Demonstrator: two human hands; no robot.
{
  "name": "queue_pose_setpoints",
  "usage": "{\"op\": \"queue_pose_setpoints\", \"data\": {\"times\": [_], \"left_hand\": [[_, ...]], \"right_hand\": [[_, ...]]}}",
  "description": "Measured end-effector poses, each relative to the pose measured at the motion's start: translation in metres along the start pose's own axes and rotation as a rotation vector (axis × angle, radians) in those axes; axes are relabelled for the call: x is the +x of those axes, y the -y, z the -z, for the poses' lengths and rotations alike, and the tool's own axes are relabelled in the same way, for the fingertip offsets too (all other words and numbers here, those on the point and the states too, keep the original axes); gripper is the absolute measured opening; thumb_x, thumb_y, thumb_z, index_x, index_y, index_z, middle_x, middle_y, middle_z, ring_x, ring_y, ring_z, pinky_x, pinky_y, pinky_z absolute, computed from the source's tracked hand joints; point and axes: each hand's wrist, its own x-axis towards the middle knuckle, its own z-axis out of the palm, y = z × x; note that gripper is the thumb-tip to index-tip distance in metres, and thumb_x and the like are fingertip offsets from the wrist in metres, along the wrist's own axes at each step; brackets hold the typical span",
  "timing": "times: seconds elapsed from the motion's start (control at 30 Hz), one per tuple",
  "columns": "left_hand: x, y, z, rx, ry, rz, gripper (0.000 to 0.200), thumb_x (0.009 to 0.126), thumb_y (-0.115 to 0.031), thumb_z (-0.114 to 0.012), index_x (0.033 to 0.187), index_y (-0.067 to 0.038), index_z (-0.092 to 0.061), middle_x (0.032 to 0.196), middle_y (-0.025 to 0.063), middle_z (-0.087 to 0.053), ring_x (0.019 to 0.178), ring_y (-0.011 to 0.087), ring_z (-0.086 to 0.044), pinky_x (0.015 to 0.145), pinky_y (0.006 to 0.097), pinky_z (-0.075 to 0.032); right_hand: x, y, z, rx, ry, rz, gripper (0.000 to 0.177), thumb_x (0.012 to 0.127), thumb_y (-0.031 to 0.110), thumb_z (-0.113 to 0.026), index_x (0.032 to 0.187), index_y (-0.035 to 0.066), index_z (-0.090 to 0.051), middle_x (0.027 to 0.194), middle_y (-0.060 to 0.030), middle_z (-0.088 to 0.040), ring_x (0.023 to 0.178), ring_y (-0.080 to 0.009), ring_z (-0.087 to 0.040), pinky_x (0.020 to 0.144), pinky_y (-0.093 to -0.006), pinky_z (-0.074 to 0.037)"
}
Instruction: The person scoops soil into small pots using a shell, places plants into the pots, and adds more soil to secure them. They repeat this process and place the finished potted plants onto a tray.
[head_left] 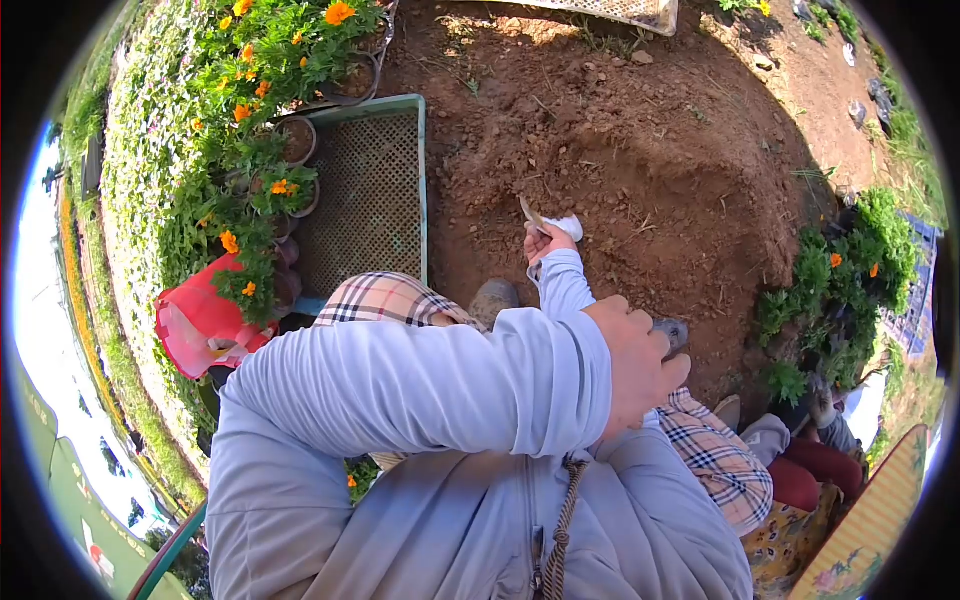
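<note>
We noted the right hand (544, 243), right of the crate (424, 190), holding a pale strip (530, 211) slanted crateward; left hand (635, 360) farther off, grip indeterminable.

Both sleeves (400, 385) are a pale blue-grey, and a white and tan piece (567, 227) shows at the right hand (545, 246), against reddish-brown soil (640, 190). Beside the left hand (635, 365) I see beige plaid trousers (715, 460) crossed with dark lines. Off to the hands' left are a green-rimmed crate (423, 180), a red container (188, 312) and orange blooms (228, 242) among green leaves (262, 255).
</note>
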Motion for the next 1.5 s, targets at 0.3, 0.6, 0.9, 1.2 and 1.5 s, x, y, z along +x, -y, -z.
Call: {"op": "queue_pose_setpoints", "data": {"times": [0.3, 0.6, 0.9, 1.2, 1.5], "left_hand": [[0.012, 0.017, 0.019, 0.036, -0.233, 0.060, 0.047, 0.070, -0.031, -0.055, 0.107, -0.004, -0.044, 0.083, 0.0126, -0.054, 0.077, 0.0275, -0.054, 0.068, 0.0353, -0.043], [0.026, 0.042, 0.020, 0.094, -0.532, 0.073, 0.046, 0.074, -0.032, -0.054, 0.110, -0.004, -0.044, 0.089, 0.0158, -0.055, 0.082, 0.0287, -0.054, 0.072, 0.0338, -0.043], [0.043, 0.035, 0.021, 0.116, -0.478, 0.072, 0.047, 0.074, -0.034, -0.053, 0.110, -0.005, -0.045, 0.089, 0.0153, -0.056, 0.079, 0.0268, -0.056, 0.070, 0.0333, -0.044], [0.040, 0.037, 0.019, 0.087, -0.457, 0.060, 0.049, 0.074, -0.034, -0.054, 0.111, -0.004, -0.044, 0.088, 0.0159, -0.056, 0.080, 0.0275, -0.055, 0.070, 0.0330, -0.044], [0.036, 0.052, 0.022, 0.023, -0.454, 0.089, 0.049, 0.073, -0.033, -0.055, 0.111, -0.004, -0.044, 0.087, 0.0164, -0.056, 0.080, 0.0270, -0.056, 0.070, 0.0329, -0.044]], "right_hand": [[-0.075, 0.075, 0.085, -0.181, 0.038, 0.185, 0.017, 0.077, 0.014, -0.047, 0.092, 0.005, -0.049, 0.069, -0.0088, -0.058, 0.052, -0.0121, -0.054, 0.043, -0.0259, -0.045], [-0.046, 0.047, 0.152, -0.331, -0.097, -0.076, 0.016, 0.074, 0.012, -0.047, 0.086, 0.002, -0.052, 0.061, -0.0093, -0.057, 0.046, -0.0155, -0.051, 0.039, -0.0290, -0.044], [-0.091, 0.109, 0.144, -0.217, -0.122, 0.246, 0.021, 0.076, 0.012, -0.046, 0.096, 0.003, -0.049, 0.067, -0.0092, -0.058, 0.048, -0.0151, -0.052, 0.040, -0.0262, -0.044], [-0.044, -0.037, 0.092, -0.669, -0.060, -0.170, 0.023, 0.078, 0.014, -0.045, 0.095, -0.001, -0.047, 0.071, -0.0136, -0.059, 0.047, -0.0173, -0.055, 0.040, -0.0297, -0.046], [-0.069, 0.067, 0.090, -0.111, -0.195, 0.322, 0.017, 0.076, 0.015, -0.049, 0.089, 0.003, -0.051, 0.065, -0.0085, -0.057, 0.046, -0.0144, -0.051, 0.039, -0.0275, -0.042]]}}
